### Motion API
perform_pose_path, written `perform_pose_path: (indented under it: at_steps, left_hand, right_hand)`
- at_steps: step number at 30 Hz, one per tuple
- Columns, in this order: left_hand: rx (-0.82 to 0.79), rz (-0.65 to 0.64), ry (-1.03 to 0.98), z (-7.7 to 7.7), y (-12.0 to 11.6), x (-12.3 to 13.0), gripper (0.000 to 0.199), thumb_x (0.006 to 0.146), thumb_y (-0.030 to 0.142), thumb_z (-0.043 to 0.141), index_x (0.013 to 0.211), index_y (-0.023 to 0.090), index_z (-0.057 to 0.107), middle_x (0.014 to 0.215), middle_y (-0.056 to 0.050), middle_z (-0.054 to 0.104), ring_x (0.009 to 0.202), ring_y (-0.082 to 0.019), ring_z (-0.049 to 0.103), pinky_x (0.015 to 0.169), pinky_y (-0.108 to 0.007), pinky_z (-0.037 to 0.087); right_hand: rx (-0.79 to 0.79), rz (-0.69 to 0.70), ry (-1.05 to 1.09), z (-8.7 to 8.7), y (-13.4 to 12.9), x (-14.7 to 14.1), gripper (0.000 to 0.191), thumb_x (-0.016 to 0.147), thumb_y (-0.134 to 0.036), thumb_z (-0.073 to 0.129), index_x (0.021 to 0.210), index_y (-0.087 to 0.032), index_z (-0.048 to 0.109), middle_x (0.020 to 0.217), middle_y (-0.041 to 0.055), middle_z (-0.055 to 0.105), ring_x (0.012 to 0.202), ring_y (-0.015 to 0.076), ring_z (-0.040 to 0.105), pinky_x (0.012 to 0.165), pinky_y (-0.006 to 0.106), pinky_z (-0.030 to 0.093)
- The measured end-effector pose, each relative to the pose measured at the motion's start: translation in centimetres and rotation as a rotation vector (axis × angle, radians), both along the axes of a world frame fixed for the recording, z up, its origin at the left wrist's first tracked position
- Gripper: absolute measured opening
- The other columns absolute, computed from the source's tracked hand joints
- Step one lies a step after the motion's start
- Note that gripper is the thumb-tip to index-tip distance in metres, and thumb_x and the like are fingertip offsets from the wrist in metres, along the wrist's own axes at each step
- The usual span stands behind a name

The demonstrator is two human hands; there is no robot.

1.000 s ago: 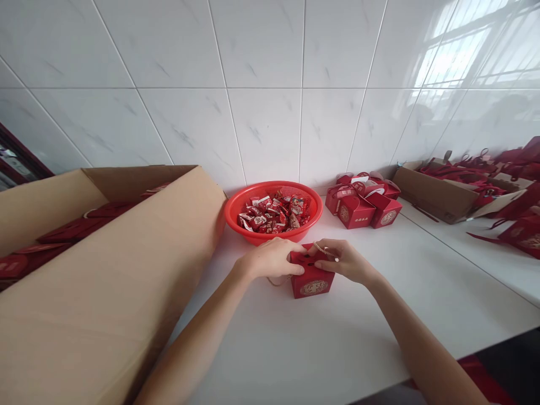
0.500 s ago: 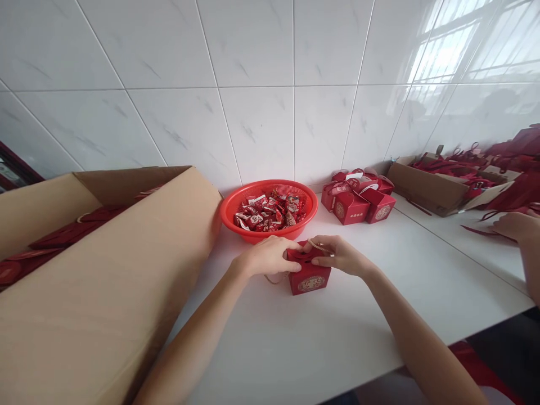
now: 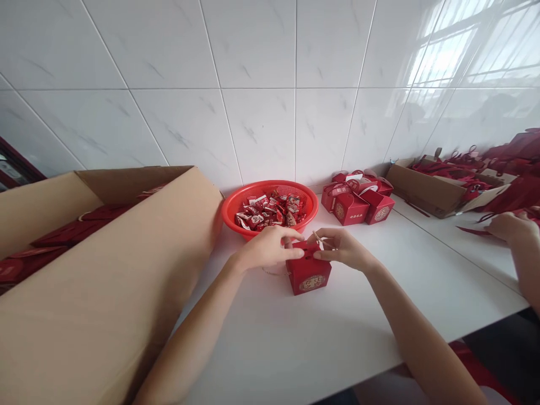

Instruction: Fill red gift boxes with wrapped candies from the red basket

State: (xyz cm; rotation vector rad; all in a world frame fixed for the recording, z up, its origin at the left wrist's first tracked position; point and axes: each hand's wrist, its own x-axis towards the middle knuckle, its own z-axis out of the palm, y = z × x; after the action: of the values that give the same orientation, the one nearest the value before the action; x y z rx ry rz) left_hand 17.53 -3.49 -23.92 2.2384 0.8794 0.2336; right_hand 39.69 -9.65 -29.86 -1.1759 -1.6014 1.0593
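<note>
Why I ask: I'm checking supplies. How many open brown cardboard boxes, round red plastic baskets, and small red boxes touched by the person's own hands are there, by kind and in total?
Open brown cardboard boxes: 2
Round red plastic basket: 1
Small red gold-printed paper box: 1
Total: 4

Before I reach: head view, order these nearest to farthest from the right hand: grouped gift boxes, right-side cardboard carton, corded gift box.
1. Corded gift box: touching the right hand.
2. Grouped gift boxes: beyond, slightly right.
3. Right-side cardboard carton: farther right.
</note>
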Motion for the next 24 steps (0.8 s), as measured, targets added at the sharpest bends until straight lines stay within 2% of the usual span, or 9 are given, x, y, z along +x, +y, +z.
perform_pose_path:
  at_steps: [2,5,9,12,15,19,24]
  left_hand:
    - [-0.116,0.035,-0.161,0.5,0.2,-0.5,0.048,0.079,0.045,0.069,0.120,0.020,0.068,0.090,-0.003,0.067,0.077,-0.017,0.063,0.071,-0.028,0.049]
    - [-0.341,0.049,-0.391,1.5,0.2,-1.2,0.043,0.081,0.040,0.071,0.116,0.016,0.067,0.086,-0.003,0.065,0.075,-0.016,0.064,0.076,-0.032,0.053]
    - [-0.515,-0.013,-0.656,2.5,-0.5,-1.5,0.035,0.080,0.035,0.074,0.109,0.016,0.068,0.102,-0.007,0.067,0.091,-0.021,0.066,0.090,-0.042,0.054]
    - [-0.535,-0.049,-0.779,2.8,-1.4,-1.1,0.030,0.081,0.031,0.073,0.108,0.019,0.070,0.115,-0.009,0.066,0.110,-0.026,0.062,0.099,-0.045,0.050]
    - [-0.495,-0.033,-0.827,2.6,-2.0,-0.6,0.032,0.083,0.030,0.071,0.114,0.021,0.069,0.123,-0.008,0.064,0.120,-0.028,0.057,0.101,-0.045,0.049]
    - [-0.450,-0.026,-0.834,2.3,-2.5,-0.1,0.036,0.086,0.031,0.067,0.121,0.021,0.066,0.131,-0.009,0.060,0.122,-0.030,0.056,0.100,-0.044,0.049]
    - [-0.394,-0.067,-0.809,2.2,-2.7,0.2,0.039,0.086,0.029,0.066,0.124,0.018,0.062,0.130,-0.010,0.061,0.121,-0.029,0.057,0.100,-0.043,0.049]
  right_hand:
    - [0.015,-0.046,0.025,1.0,0.2,0.2,0.030,0.075,-0.042,0.077,0.092,-0.018,0.071,0.082,0.0032,0.068,0.063,0.0126,0.056,0.054,0.026,0.046]
    - [0.021,-0.085,0.078,2.8,0.3,0.4,0.030,0.075,-0.045,0.076,0.084,-0.017,0.071,0.083,0.0057,0.070,0.067,0.0145,0.059,0.061,0.029,0.048]
    - [-0.012,-0.033,0.044,5.6,-0.1,-0.2,0.032,0.076,-0.047,0.075,0.079,-0.016,0.070,0.077,0.0052,0.070,0.065,0.0146,0.060,0.067,0.031,0.050]
    - [-0.026,0.046,0.024,7.3,-0.6,-1.3,0.030,0.079,-0.046,0.074,0.083,-0.016,0.070,0.078,0.0040,0.069,0.071,0.0157,0.064,0.071,0.031,0.052]
    - [-0.075,0.091,0.060,8.3,-0.9,-2.8,0.030,0.072,-0.040,0.081,0.089,-0.018,0.068,0.081,0.0024,0.071,0.073,0.0164,0.067,0.073,0.032,0.054]
    - [-0.058,-0.058,0.091,8.0,-0.7,-4.7,0.041,0.065,-0.027,0.084,0.099,-0.020,0.063,0.077,0.0003,0.071,0.069,0.0180,0.068,0.070,0.034,0.055]
    - [0.045,-0.181,0.085,7.4,-0.6,-6.0,0.030,0.070,-0.017,0.071,0.098,-0.020,0.061,0.072,-0.0003,0.070,0.070,0.0210,0.070,0.065,0.034,0.054]
